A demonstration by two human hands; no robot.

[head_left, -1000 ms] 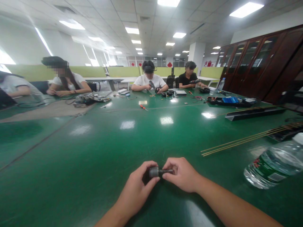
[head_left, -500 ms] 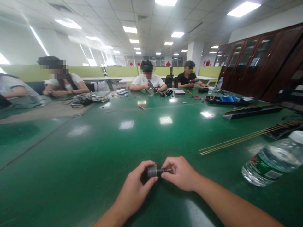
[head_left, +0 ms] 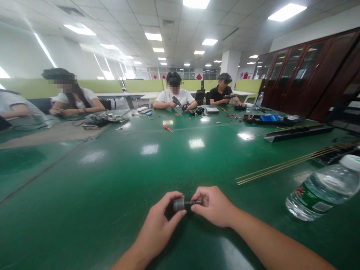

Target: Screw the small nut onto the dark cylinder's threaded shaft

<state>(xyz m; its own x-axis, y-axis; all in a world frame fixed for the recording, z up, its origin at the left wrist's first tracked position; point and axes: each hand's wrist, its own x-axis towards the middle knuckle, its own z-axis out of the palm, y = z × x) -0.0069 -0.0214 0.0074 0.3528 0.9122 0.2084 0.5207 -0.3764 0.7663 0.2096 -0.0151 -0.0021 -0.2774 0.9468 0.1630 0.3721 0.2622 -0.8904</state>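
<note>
Low in the middle of the view, both my hands meet over the green table (head_left: 118, 176). My left hand (head_left: 161, 221) pinches the grey cylindrical end of a small metal part (head_left: 180, 204) between thumb and fingers. My right hand (head_left: 215, 206) grips the dark thin shaft (head_left: 194, 203) that sticks out of that cylinder. The part is held just above the tabletop, lying sideways. Both hands are closed on it.
A clear water bottle (head_left: 323, 187) lies on its side at the right. Thin brass rods (head_left: 292, 163) stretch across the right side, beside a long black bar (head_left: 298, 133). Several other people sit at the far edge among tools, a red screwdriver (head_left: 168, 128) and small boxes.
My hands and the part stay almost still. The view has drifted a little, so the bottle and rods sit slightly further left than before.
</note>
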